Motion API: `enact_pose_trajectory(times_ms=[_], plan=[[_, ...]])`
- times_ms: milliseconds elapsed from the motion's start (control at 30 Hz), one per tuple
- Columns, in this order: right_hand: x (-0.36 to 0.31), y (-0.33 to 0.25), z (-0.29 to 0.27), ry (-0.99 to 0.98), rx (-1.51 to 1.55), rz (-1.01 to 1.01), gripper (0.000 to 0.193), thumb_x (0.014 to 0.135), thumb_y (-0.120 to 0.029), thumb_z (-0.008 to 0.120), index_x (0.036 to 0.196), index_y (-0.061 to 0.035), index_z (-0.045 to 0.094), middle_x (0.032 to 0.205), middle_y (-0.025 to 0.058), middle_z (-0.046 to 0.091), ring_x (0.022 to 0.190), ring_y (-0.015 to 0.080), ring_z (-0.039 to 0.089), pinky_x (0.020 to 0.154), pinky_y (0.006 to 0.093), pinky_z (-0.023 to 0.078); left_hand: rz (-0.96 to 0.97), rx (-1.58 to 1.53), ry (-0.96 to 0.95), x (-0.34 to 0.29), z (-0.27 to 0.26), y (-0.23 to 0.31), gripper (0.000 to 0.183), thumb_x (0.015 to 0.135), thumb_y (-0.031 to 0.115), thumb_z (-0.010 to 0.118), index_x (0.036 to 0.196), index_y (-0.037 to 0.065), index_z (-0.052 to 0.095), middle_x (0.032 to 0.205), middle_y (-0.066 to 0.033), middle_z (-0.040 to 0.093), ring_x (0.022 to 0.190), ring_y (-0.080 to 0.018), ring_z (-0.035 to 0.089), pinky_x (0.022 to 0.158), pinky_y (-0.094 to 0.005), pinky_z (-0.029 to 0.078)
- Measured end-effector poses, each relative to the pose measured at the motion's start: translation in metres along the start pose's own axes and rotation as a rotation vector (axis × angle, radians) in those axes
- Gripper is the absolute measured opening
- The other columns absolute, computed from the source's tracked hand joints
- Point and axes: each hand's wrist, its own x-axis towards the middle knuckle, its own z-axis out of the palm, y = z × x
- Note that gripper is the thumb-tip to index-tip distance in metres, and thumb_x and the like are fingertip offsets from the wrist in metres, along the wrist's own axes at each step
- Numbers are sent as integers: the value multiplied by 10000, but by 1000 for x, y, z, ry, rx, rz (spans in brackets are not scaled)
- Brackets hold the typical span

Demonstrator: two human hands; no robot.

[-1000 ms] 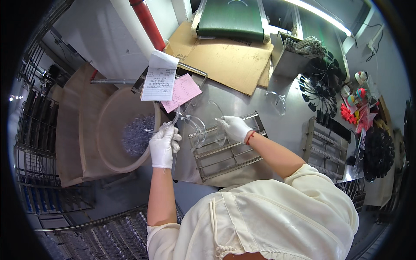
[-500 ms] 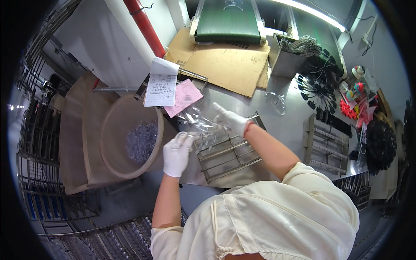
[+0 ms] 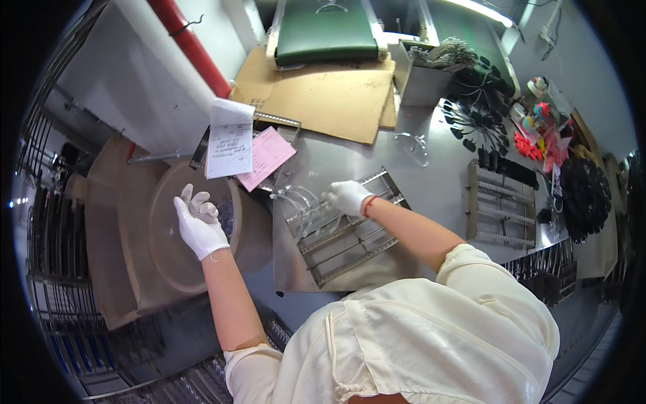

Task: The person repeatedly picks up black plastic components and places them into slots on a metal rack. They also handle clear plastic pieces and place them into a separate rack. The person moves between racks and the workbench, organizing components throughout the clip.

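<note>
counter point(image 3: 431, 195) — steel, carries all | round tub point(image 3: 168, 256) left, clear pieces inside | metal rack point(image 3: 350, 232) centre | left hand point(image 3: 197, 222) over tub — fingers half-open, grip holding nothing visible | right hand point(image 3: 347, 196) grip closed on clear curved lens point(image 3: 299, 202) at rack's top

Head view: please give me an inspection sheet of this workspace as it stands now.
Surface: steel table, partly covered by cardboard sheets.
Job's things: clear curved lenses at the slotted metal rack; more clear parts in the round basin.
Clutter: white note sheet, pink slip, second rack, black fan-shaped holders, coloured items.
Hands: left hand, gloved, over the basin; right hand, gloved, at the lenses on the rack.
Cables: nothing seen.
Surroundings: green conveyor belt, red pipe, wire racks.
</note>
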Motion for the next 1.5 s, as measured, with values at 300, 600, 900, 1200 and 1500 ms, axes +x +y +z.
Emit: enact_pose_trajectory(times_ms=[300,600,900,1200,1500], plan=[[-10,-21,-39,0,139,228,559,1050,-480,439,1153,14,678,1087,262,716,1075,425,684,936,485,535,719,1335,-751,-32,51,-91,752,889,359,682,1515,27,431,1485,-198,485,1357,-307,455,1126,-459,340],[-139,126,-77,304,368,313,479,1043,-496,490,1175,-71,667,1045,184,734,1017,380,694,906,460,522,540,1683,-1320,-40,63,-162,807,774,456,769,1426,37,544,1530,-183,479,1465,-406,353,1175,-627,241],[-374,313,-181,857,114,479,238,938,-301,640,1043,-109,735,1072,132,720,1015,319,687,914,403,546,506,1235,-741,-133,119,-144,521,1002,138,511,1488,-36,442,1574,-186,428,1452,-320,395,1212,-376,276],[-449,555,-234,434,-171,626,421,861,-159,676,1281,-165,648,1297,127,610,1166,335,629,1001,454,507,320,1011,-1069,-407,224,-295,226,900,51,650,1108,-2,721,1086,-145,721,993,-276,688,918,-375,532],[-218,599,-296,540,-19,365,259,842,-260,669,1065,-161,759,1096,138,726,1045,355,682,919,443,543,594,1338,-1620,-475,243,-346,348,859,392,742,1062,112,718,940,-98,737,844,-289,711,761,-437,557]])
